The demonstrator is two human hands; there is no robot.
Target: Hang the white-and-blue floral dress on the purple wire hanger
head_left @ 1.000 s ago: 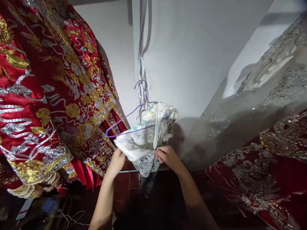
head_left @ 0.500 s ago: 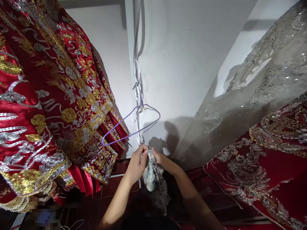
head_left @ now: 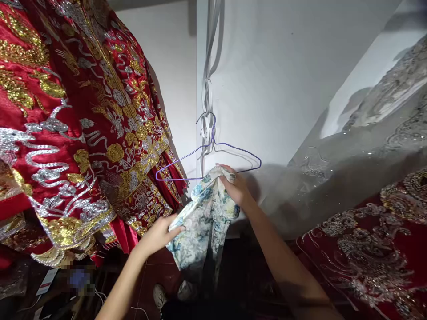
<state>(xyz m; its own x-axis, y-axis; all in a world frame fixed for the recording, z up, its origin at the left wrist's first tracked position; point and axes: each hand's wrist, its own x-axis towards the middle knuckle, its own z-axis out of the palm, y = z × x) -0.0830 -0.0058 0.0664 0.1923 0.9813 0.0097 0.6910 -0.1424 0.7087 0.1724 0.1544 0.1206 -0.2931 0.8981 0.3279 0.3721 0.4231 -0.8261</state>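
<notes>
A hanger (head_left: 212,140) hangs behind the garment (head_left: 200,218), jacket (head_left: 123,120) at left.

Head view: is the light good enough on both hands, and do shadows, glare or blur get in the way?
Head view: the left hand and right hand are lit and fairly sharp; the lower end of the floral garment sinks into darkness; a soft shadow darkens the white wall beside the right hand; tiny glints dot the sheer fabric; pixelation masks a lower-left patch.

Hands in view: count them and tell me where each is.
2: the left hand holds the left edge of the flowered cloth; the right hand grips its top, near the purple hanger.
</notes>
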